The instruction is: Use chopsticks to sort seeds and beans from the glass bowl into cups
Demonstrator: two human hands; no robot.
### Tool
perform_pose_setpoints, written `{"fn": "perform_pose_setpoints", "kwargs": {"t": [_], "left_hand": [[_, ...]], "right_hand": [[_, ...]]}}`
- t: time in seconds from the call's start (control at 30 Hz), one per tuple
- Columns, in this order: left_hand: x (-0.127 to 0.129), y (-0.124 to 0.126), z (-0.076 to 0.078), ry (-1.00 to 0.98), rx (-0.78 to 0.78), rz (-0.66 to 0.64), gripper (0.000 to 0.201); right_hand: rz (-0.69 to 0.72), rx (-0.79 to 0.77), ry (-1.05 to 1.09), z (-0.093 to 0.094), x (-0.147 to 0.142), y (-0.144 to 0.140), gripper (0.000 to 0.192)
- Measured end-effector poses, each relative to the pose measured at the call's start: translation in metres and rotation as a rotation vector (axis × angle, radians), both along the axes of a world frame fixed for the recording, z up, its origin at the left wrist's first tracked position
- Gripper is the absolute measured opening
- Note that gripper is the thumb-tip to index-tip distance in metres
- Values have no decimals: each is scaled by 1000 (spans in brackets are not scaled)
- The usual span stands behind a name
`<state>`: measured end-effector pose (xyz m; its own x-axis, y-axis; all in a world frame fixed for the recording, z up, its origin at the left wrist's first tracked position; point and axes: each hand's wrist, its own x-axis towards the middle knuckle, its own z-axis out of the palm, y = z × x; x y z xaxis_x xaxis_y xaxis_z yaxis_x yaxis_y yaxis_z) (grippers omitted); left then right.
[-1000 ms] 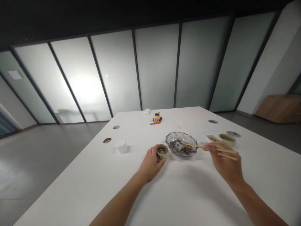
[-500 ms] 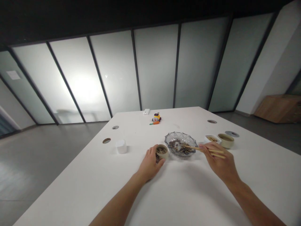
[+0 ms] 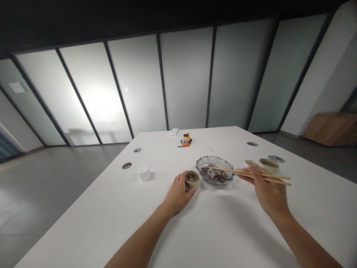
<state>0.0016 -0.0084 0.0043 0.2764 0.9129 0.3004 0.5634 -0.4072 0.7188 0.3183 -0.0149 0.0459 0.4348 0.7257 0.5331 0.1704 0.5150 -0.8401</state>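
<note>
My left hand (image 3: 180,191) is wrapped round the side of a small beige cup (image 3: 196,184) on the white table. Thin dark and pale pieces that look like seeds lie inside it. Between my fingers, my right hand (image 3: 269,188) grips a pair of wooden chopsticks (image 3: 231,171). Their tips reach into a scalloped clear glass bowl (image 3: 230,165), over similar seed-like pieces. Whether the tips pinch anything is too small to tell. Just behind my right hand stand a white dish (image 3: 247,162) with light brown bits and a second beige cup (image 3: 273,168), both partly covered.
A white rounded box (image 3: 144,173) sits to the left. Farther back are a yellow toy vehicle (image 3: 186,138), an orange carrot-shaped item (image 3: 184,145) and a white device (image 3: 174,131). Round holes (image 3: 127,165) open in the tabletop near both side edges.
My right hand has shifted right and nearer, and the chopsticks lie at a flatter angle with their tips farther left in the bowl. My left hand stays on the cup.
</note>
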Motion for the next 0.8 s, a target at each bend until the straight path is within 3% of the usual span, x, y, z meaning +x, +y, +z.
{"fn": "perform_pose_setpoints", "kwargs": {"t": [0.17,0.27,0.33,0.4,0.5,0.57,0.8], "left_hand": [[0,-2,4,7,-6,-2,71],[1,-3,6,14,-8,-5,71],[1,-3,6,10,-7,-2,71],[1,-2,6,7,-9,2,72],[1,-2,4,16,-20,6,73],[0,-1,4,22,-22,7,73],[1,0,2,24,-11,4,73]], "right_hand": [[169,18,182,1,-16,-1,49],[299,-12,97,3,-23,-5,50],[307,-32,-2,4,-24,-9,53],[196,-11,-129,5,-19,-10,58],[-116,108,-410,6,-5,-11,63],[-220,205,-577,7,3,-10,60],[-248,390,-832,3,9,-5,43]]}}
